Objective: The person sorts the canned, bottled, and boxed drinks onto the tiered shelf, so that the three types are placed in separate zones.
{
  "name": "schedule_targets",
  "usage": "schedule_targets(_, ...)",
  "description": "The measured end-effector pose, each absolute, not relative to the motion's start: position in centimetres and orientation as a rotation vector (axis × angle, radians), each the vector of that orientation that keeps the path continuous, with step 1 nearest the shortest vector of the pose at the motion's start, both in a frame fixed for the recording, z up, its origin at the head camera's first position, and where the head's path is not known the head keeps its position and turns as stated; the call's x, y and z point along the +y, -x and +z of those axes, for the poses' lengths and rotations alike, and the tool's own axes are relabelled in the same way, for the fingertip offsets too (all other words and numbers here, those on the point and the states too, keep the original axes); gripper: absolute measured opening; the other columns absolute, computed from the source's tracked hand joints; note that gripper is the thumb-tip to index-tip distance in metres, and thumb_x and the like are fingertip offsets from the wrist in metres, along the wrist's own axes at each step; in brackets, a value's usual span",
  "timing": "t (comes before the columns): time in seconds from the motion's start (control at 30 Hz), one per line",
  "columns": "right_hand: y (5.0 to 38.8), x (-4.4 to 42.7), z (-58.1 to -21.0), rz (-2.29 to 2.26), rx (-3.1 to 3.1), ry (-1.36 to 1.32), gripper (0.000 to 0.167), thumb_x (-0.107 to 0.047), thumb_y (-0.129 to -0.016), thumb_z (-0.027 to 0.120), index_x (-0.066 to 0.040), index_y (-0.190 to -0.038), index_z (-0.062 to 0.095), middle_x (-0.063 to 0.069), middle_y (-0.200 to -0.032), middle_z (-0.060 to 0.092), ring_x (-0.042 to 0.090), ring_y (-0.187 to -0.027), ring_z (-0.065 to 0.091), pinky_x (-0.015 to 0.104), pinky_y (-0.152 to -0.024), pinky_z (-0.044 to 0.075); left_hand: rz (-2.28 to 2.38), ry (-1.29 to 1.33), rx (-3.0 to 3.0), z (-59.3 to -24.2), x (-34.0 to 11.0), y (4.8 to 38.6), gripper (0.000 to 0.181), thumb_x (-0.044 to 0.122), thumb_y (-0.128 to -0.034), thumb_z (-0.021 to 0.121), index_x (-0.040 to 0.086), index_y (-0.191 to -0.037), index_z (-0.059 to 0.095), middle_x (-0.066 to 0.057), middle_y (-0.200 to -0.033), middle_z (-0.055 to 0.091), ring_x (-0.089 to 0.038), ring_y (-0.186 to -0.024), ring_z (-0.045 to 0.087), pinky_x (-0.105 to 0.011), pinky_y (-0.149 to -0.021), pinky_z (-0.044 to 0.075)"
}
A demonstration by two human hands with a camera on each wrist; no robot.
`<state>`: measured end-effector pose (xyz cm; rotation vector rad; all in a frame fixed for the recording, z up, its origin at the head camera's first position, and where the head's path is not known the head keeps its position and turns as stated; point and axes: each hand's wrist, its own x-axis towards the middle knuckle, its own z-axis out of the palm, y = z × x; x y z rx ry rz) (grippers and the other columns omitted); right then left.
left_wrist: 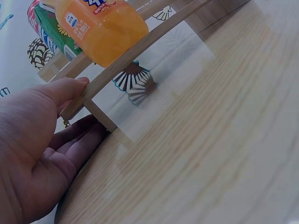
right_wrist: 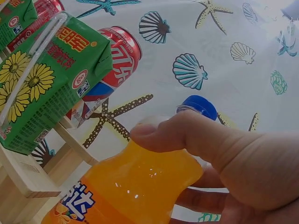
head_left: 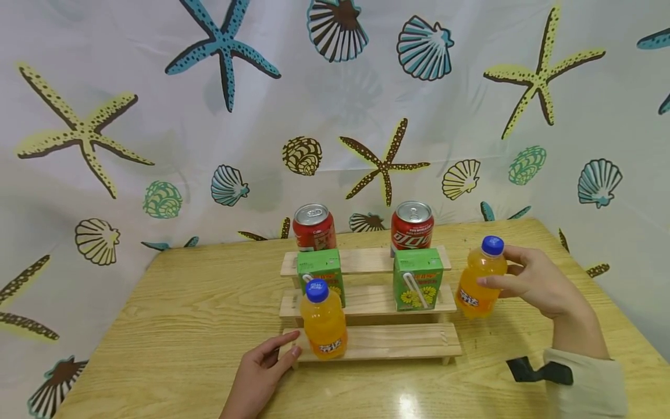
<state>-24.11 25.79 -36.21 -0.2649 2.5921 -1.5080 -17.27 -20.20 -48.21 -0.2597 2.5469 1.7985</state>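
Observation:
My right hand (head_left: 539, 285) grips an orange soda bottle (head_left: 478, 285) with a blue cap, right of a stepped wooden rack (head_left: 387, 340). In the right wrist view, the thumb lies across the bottle's (right_wrist: 140, 177) upper part, with fingers behind it. My left hand (head_left: 259, 369) holds the left end of the rack's lowest step. The left wrist view shows its thumb on the board (left_wrist: 100, 79) and its other fingers by the leg below. A second orange soda bottle (head_left: 324, 326) stands on that step's left part, close to the left hand.
Two green drink cartons stand on the middle step, the left one (head_left: 320, 263) partly behind a bottle, the right one (head_left: 417, 279) in fuller view. Two red soda cans, left (head_left: 314, 227) and right (head_left: 412, 224), occupy the top step. A patterned cloth (head_left: 335, 116) hangs behind the wooden table (head_left: 199, 314).

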Motion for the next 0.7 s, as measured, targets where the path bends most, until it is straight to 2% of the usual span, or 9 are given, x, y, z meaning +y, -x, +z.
schedule_targets(0.3, 23.8, 26.5, -36.0, -1.474, 2.578, 0.325, 0.074, -0.025, -0.091, 0.076, 0.005, -0.149, 0.04, 0.028, -0.143, 0.051, 0.05, -0.133, 0.048, 0.04, -0.087, 0.062, 1.794, 0.248, 2.556, -47.9, -20.0, 17.2, 0.038, 0.035, -0.089, 0.076, 0.019, -0.123, 0.072, 0.001, -0.133, 0.067, -0.023, -0.141, 0.046, -0.043, -0.113, 0.041)
schedule_targets(0.5, 23.4, 26.6, -35.6, -1.444, 2.583, 0.382, 0.069, -0.025, -0.088, 0.079, 0.003, -0.144, 0.048, 0.026, -0.139, 0.054, 0.051, -0.132, 0.048, 0.041, -0.086, 0.062, 1.799, 0.247, 2.555, -47.9, -20.0, 17.1, 0.037, 0.033, -0.0896, 0.076, 0.019, -0.124, 0.072, 0.0, -0.134, 0.066, -0.023, -0.141, 0.046, -0.043, -0.113, 0.041)
schedule_targets(0.7, 22.9, 26.3, -35.0, -1.403, 2.601, 0.43, 0.067, -0.025, -0.087, 0.08, 0.0, -0.142, 0.052, 0.022, -0.136, 0.059, 0.048, -0.13, 0.051, 0.052, -0.094, 0.058, 1.808, 0.247, 2.548, -48.0, -20.1, 17.0, 0.037, 0.032, -0.0899, 0.076, 0.018, -0.124, 0.072, -0.001, -0.135, 0.065, -0.025, -0.141, 0.046, -0.045, -0.113, 0.041)
